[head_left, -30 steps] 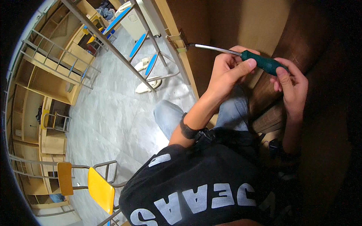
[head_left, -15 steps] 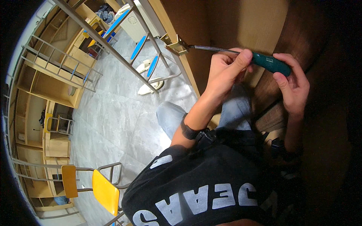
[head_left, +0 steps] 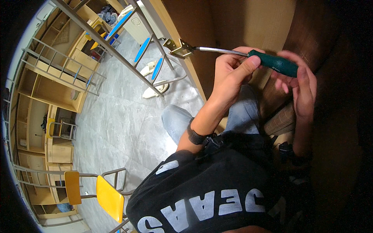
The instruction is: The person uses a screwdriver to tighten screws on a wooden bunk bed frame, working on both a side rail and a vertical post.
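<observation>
A screwdriver (head_left: 272, 64) with a dark green handle and long metal shaft lies almost level. Its tip meets a brass hinge plate (head_left: 179, 48) on the edge of a wooden panel (head_left: 194, 73). My left hand (head_left: 233, 72) pinches the front of the handle, where the shaft joins it, between thumb and fingers. My right hand (head_left: 301, 87) wraps the rear end of the handle. A dark band sits on my left wrist (head_left: 196, 136).
Grey metal bed frames with blue rungs (head_left: 143, 48) stand to the left over a pale tiled floor (head_left: 116, 124). White slippers (head_left: 155, 91) lie under them. A yellow chair (head_left: 108, 198) is at lower left, wooden shelving (head_left: 46, 89) along the far left.
The screwdriver has shifted left and forward until its tip reached the brass hinge plate. Both hands stay on the handle, the right one farther back.
</observation>
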Demonstrator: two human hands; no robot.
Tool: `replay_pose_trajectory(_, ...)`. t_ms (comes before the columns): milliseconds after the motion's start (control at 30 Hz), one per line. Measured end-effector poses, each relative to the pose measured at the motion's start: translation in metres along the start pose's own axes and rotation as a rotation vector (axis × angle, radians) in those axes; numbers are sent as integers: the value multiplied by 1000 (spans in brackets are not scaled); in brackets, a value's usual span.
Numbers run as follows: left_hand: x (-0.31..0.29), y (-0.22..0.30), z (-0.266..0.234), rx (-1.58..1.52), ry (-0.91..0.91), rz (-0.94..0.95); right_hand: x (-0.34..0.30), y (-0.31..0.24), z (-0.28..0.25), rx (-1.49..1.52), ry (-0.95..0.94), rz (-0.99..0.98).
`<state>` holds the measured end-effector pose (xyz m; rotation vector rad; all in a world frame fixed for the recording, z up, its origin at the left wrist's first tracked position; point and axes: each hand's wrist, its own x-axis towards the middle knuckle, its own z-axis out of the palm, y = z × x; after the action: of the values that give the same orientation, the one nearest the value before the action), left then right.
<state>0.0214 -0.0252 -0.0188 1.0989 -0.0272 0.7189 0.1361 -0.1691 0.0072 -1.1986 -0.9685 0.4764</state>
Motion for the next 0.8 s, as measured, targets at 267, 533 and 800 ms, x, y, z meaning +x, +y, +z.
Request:
replay_pose_trajectory(267, 0, 2, -8, 5, -23, -122, 0, 8, 13, -377, 69, -458)
replay_pose_trajectory(533, 2, -4, -8, -4, -64, -19, -1, -1, -3, -173, 41, 131)
replay_pose_trajectory(800, 3, -1, 5, 87, 6, -19, -1, 7, 2, -219, 43, -189)
